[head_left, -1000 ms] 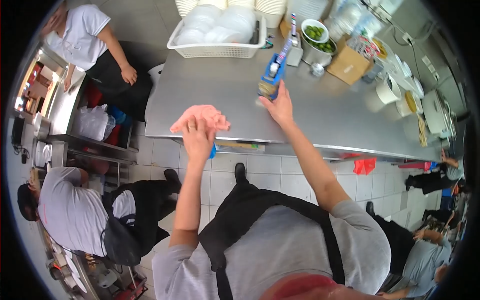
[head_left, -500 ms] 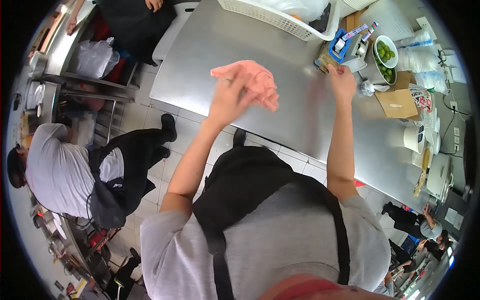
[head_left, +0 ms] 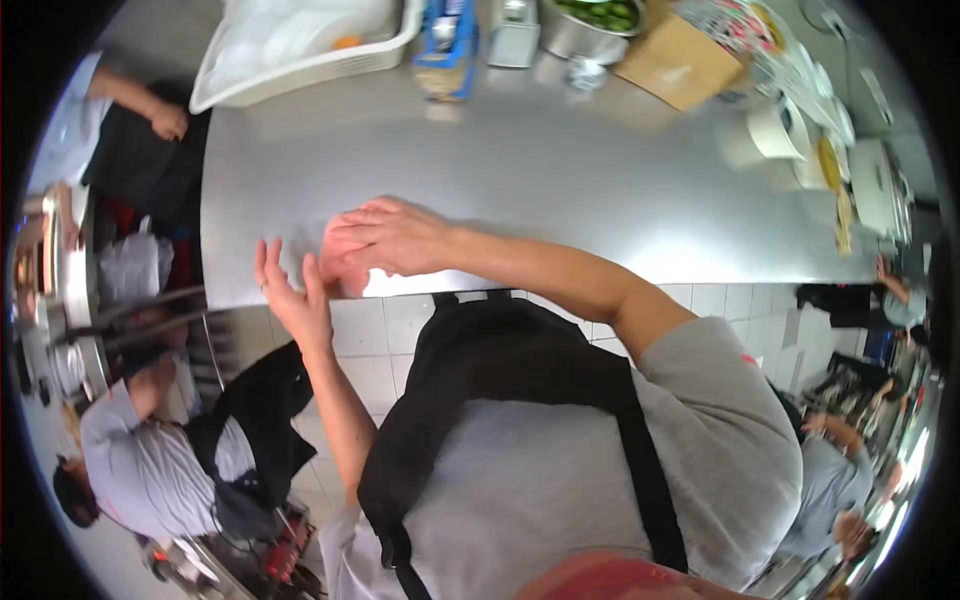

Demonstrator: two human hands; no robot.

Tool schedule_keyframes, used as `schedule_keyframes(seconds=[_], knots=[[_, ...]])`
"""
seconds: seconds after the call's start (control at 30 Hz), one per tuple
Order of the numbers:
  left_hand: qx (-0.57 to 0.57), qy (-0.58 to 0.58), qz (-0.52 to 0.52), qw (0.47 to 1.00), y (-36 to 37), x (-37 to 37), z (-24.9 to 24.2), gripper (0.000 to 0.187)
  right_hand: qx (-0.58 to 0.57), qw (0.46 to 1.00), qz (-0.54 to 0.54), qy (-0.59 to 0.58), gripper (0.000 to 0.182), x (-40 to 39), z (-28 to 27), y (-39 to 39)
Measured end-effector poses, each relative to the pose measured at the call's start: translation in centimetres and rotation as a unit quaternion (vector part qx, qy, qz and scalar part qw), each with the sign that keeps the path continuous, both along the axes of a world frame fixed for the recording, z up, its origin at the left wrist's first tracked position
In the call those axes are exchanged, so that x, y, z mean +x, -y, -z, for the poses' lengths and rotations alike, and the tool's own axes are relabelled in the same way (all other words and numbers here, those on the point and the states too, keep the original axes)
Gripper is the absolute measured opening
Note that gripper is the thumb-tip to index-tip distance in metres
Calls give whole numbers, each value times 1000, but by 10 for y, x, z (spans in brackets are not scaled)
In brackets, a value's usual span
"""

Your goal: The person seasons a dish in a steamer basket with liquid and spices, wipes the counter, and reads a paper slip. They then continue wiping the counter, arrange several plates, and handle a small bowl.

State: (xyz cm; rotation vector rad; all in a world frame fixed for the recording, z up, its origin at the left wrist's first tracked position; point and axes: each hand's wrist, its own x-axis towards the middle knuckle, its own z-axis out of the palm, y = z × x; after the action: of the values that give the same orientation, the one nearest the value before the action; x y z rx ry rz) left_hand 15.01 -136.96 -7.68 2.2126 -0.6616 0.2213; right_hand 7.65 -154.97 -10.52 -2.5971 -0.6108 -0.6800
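A crumpled pink cloth is at the near left part of the steel table, beside its front edge. My right hand reaches across and lies over the cloth, fingers around its upper side, hiding part of it. Just left of the cloth, my left hand is raised at the table edge with fingers spread and nothing in them; a ring shows on one finger.
A white basket with clear plastic stands at the back left. Along the back are a blue box, a steel pot of green limes, cardboard and a white tub. A person bends at the left; others work around.
The pink cloth has passed from my left hand to under my right hand, which swung left from the table's far side. My left hand has opened and lowered to the left. The view has turned.
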Motion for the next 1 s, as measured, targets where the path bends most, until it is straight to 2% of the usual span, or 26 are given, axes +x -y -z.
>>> schedule_keyframes(seconds=[0.07, 0.1, 0.13, 0.17, 0.2, 0.23, 0.3, 0.33, 0.4, 0.43, 0.47, 0.5, 0.53, 0.57, 0.6, 0.63, 0.67, 0.73, 0.77, 0.83, 0.87, 0.9, 0.97, 1.0], knots=[[4, -3, 7, 1000, -5, 0, 10, 44, 57, 994, 7, -91, 28, -29, -17, 44], [15, -4, -5, 1000, -8, 0, 16, 44, 192, 969, -10, -153, 34, -42, -25, 71], [15, -4, -1, 1000, -9, -2, 20, 44, 84, 983, 133, -97, 39, -75, 0, 107], [31, 2, -5, 1000, 2, -16, 20, 43, -23, 959, 275, -63, 45, -108, 23, 143], [43, 5, -5, 999, 1, -16, 26, 43, -72, 934, 339, -83, 45, -133, 17, 172], [44, 4, 5, 999, -2, -13, 36, 43, -54, 920, 377, -87, 43, -162, 0, 197], [46, 60, -1, 997, 2, -10, 55, 44, -20, 867, 484, -121, 38, -229, 12, 246], [41, 60, 15, 997, 9, -14, 57, 44, -22, 859, 497, -120, 38, -253, 13, 255], [-67, 18, -98, 993, 25, -23, 57, 44, -6, 762, 648, 3, 36, -295, 9, 259], [-65, 38, -98, 992, 27, -23, 57, 45, -35, 714, 698, -47, 31, -306, 15, 255], [-64, 57, -96, 992, 25, -22, 59, 45, -39, 706, 707, 0, 25, -294, 6, 237], [-51, 72, -87, 992, 21, -19, 64, 46, -55, 751, 657, 14, 18, -284, -7, 220], [-37, 88, -76, 992, 17, -15, 67, 46, 25, 762, 642, 82, 21, -264, -2, 211], [-34, 81, -61, 994, 15, -14, 66, 47, 148, 770, 615, 78, 27, -238, -8, 180], [-31, 74, -48, 996, 15, -14, 64, 47, 186, 829, 520, 84, 29, -216, -11, 151], [-39, 75, -26, 996, 16, -12, 62, 47, 148, 849, 503, 57, 25, -196, -7, 119], [-15, 84, -14, 996, 17, -9, 58, 47, 87, 870, 486, 21, 29, -180, -1, 81], [3, 91, 1, 996, 25, -3, 55, 47, 5, 912, 406, -56, 51, -168, 2, 20], [22, 116, 13, 993, 33, 2, 51, 47, 35, 940, 308, -139, 56, -169, -2, 11], [37, 142, 27, 989, 48, 6, 42, 47, 62, 943, 301, -129, 56, -191, 1, 22], [-41, 56, 39, 997, 65, -1, 29, 49, 93, 947, 284, -119, 57, -208, 3, 32], [-119, -29, 51, 991, 78, -8, 22, 51, 86, 923, 355, -121, 58, -229, 13, 43], [-82, -17, 69, 994, 97, -16, 15, 49, 87, 907, 406, -73, 70, -283, 7, 84], [-41, -9, 83, 996, 108, -21, 11, 48, 72, 874, 475, -73, 78, -313, 23, 106]])
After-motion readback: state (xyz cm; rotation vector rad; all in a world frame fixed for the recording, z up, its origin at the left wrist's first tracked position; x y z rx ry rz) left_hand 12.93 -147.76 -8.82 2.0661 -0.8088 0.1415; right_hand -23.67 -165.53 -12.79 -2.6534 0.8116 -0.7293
